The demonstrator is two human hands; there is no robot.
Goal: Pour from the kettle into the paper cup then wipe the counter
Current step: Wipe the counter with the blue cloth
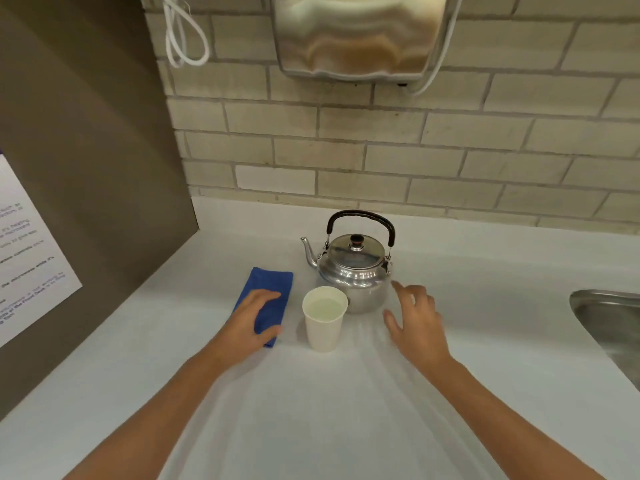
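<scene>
left hand (pixel 254 323) lies flat on the blue cloth (pixel 268 299), fingers together over its near half, thumb curled round the near right corner. the cloth is folded to a narrow oblong, lying flat on the counter (pixel 311 410) toward the left wall panel (pixel 86 168).

right hand (pixel 417 322) is spread, fingers apart, holding nothing, just to the right of the kettle (pixel 353 268); whether its fingertips touch the kettle body cannot be told, as the hand is blurred.

kettle: polished metal, round belly, lid on with a dark knob, black handle standing upright, thin spout pointing left. it stands upright near the back edge of the counter, below the tiled wall (pixel 415 150).

paper cup (pixel 325 318): plain white, upright, just in front of the kettle, between cloth and right hand. it holds clear liquid to well below the rim.

counter: pale, smooth. wide free surface along the near edge, between and beside the forearms. at the right edge a metal sink (pixel 609 327) cuts in. a printed notice (pixel 24 247) hangs on the left panel; a steel wall unit (pixel 356 36) with white cable (pixel 183 36) sits above.
</scene>
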